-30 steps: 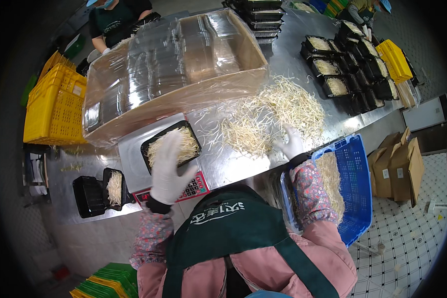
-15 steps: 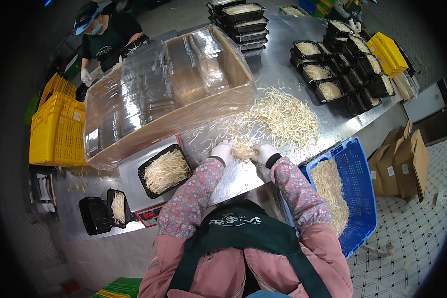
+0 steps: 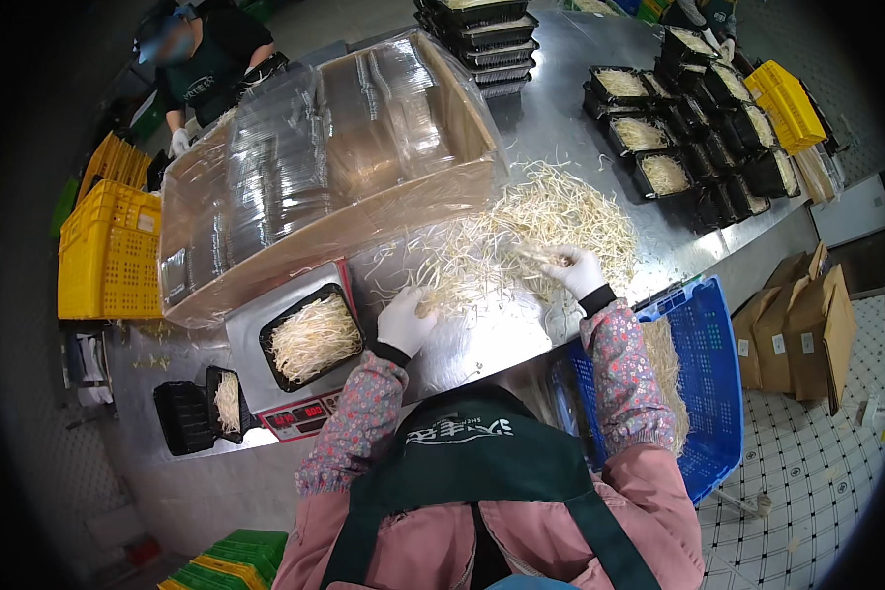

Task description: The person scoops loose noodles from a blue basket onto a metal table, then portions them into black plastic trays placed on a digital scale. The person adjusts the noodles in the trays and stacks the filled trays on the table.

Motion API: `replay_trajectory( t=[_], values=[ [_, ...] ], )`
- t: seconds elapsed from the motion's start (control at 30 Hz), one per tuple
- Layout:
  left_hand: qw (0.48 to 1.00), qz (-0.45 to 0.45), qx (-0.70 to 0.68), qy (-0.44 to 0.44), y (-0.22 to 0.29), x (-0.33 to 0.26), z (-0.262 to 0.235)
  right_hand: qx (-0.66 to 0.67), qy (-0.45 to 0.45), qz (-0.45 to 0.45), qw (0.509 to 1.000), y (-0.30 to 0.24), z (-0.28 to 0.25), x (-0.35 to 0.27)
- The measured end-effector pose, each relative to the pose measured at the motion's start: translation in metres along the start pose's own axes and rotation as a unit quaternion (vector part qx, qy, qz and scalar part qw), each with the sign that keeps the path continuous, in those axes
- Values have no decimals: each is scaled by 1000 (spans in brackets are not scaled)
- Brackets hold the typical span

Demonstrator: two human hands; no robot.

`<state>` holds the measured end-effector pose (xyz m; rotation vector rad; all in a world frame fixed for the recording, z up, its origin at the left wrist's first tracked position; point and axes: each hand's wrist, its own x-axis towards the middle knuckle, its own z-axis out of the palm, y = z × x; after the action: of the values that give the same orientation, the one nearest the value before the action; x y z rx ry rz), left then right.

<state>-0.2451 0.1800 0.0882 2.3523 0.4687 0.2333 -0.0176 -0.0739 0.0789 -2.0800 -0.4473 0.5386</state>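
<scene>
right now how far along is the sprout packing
Done: filled black trays sit at the far right of the table. In hand: a tray on the scale holds sprouts, and both gloved hands, left hand and right hand, are in the loose pile. Left: most of that pile, plus sprouts in the blue crate.

Both gloved hands, left (image 3: 404,322) and right (image 3: 574,270), gather sprouts (image 3: 551,211) on steel surface (image 3: 560,118); filled tray (image 3: 311,337) on scale (image 3: 300,416).
</scene>
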Motion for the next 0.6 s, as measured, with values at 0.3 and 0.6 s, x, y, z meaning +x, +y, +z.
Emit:
replay_trajectory(
  t=[0.3, 0.6],
  values=[
    [974, 131, 148, -115, 10, -27, 41, -202, -103, -125, 966, -24, 68, -8],
    [995, 29, 69, -62, 8, 15, 28, -269, -117, -71, 953, -5, 59, -12]
  ],
)
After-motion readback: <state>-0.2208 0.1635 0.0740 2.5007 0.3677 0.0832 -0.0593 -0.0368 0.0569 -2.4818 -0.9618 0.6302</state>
